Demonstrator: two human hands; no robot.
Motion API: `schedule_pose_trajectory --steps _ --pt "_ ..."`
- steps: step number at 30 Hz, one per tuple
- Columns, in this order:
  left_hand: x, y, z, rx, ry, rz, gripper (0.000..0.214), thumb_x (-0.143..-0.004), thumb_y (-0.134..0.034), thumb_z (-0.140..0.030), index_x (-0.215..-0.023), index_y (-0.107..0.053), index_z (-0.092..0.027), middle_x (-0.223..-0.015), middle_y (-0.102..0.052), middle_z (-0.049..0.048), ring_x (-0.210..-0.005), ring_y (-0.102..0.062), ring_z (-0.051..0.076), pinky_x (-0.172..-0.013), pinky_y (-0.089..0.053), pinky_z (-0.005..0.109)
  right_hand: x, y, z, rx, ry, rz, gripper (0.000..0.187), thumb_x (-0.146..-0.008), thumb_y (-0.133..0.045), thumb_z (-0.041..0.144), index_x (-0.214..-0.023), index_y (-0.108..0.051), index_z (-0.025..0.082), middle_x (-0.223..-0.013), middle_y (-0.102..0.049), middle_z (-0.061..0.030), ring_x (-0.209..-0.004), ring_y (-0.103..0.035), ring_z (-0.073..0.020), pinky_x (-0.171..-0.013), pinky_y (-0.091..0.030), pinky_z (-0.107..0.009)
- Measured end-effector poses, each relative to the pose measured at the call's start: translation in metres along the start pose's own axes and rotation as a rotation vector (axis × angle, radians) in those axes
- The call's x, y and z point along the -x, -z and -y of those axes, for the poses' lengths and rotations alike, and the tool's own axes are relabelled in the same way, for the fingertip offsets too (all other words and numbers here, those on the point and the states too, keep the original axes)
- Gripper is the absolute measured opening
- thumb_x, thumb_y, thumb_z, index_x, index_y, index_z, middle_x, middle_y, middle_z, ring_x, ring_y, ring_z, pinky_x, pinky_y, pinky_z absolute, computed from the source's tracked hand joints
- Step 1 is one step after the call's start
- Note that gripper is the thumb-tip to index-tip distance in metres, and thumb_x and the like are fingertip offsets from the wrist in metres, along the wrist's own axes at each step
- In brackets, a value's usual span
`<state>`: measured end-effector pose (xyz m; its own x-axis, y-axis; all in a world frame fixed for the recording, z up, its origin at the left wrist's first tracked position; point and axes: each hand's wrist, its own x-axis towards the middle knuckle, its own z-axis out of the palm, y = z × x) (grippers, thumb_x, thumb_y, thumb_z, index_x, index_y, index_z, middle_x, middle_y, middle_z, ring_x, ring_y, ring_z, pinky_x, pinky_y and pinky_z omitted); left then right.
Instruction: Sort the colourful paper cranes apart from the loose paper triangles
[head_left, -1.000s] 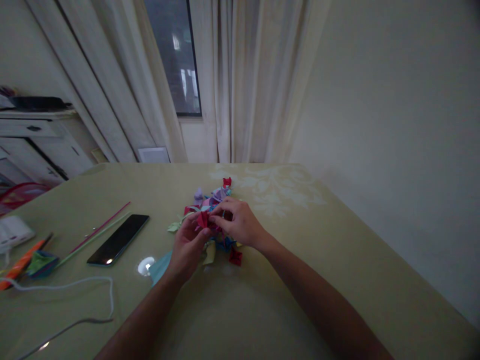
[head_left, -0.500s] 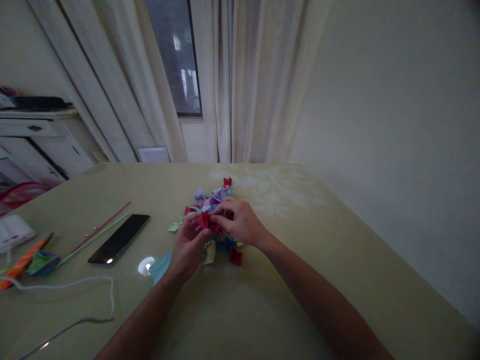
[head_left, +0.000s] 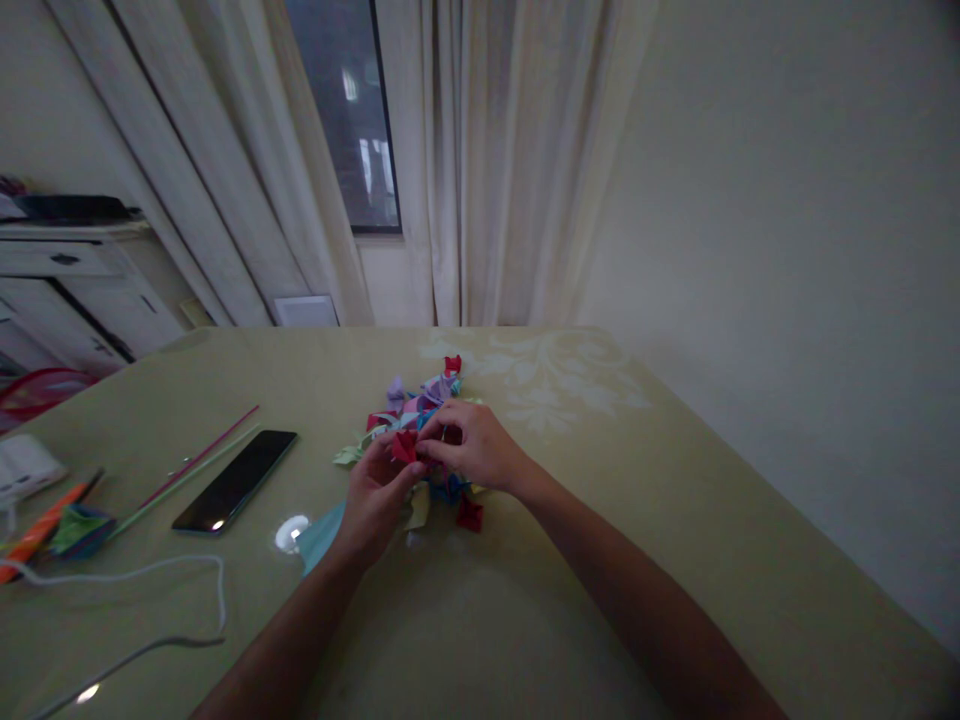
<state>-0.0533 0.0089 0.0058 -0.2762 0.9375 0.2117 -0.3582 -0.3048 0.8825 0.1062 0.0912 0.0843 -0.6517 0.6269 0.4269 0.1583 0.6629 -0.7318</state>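
Observation:
Between my two hands is a small red folded paper piece [head_left: 404, 447]. My left hand [head_left: 379, 495] grips it from the left, with thumb and fingers closed round its lower edge. The fingers of my right hand [head_left: 474, 445] pinch its right side; the exact hold is partly hidden. Behind and under my hands lies a heap of colourful folded papers [head_left: 431, 395], in purple, pink, blue, green and red. A dark red folded paper [head_left: 470, 514] rests at its near right edge. Beside my left wrist lies a light blue paper sheet [head_left: 321, 535], partly covered by my arm.
On the left lie a black phone [head_left: 236, 481], a pink stick [head_left: 199, 455] beside a pale green one, an orange cutter [head_left: 45, 530], a white cable [head_left: 142, 567] and a white power strip [head_left: 26, 465]. A wall [head_left: 787, 300] borders the table's right side.
My hands stay closed on the red paper piece, which has tilted slightly and sits a little lower between my fingers. The whole view has shifted slightly.

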Motion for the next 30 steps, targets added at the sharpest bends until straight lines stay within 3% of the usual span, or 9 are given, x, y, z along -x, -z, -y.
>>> schedule_pose_trajectory --steps 26,30 --pt "-0.0013 -0.0040 -0.0051 -0.023 -0.001 -0.020 0.047 -0.070 -0.097 -0.038 -0.111 -0.075 -0.027 -0.107 -0.081 0.0038 -0.096 -0.077 0.021 -0.085 -0.064 0.034 -0.0001 0.0043 -0.0024 -0.051 -0.038 -0.060 0.009 -0.087 -0.085 0.010 -0.090 -0.084 0.019 -0.084 -0.066 0.0006 -0.076 -0.063 -0.0121 -0.074 -0.047 -0.025" --pt "-0.0020 0.0003 -0.0018 -0.004 -0.018 -0.020 0.048 -0.071 -0.096 -0.036 -0.114 -0.075 -0.028 -0.114 -0.081 0.0030 -0.099 -0.076 0.020 -0.091 -0.064 0.035 -0.0005 0.0039 -0.0032 -0.050 -0.030 -0.070 0.009 -0.088 -0.083 0.009 -0.090 -0.083 0.018 -0.084 -0.065 0.0010 -0.073 -0.061 -0.0111 -0.072 -0.046 -0.024"
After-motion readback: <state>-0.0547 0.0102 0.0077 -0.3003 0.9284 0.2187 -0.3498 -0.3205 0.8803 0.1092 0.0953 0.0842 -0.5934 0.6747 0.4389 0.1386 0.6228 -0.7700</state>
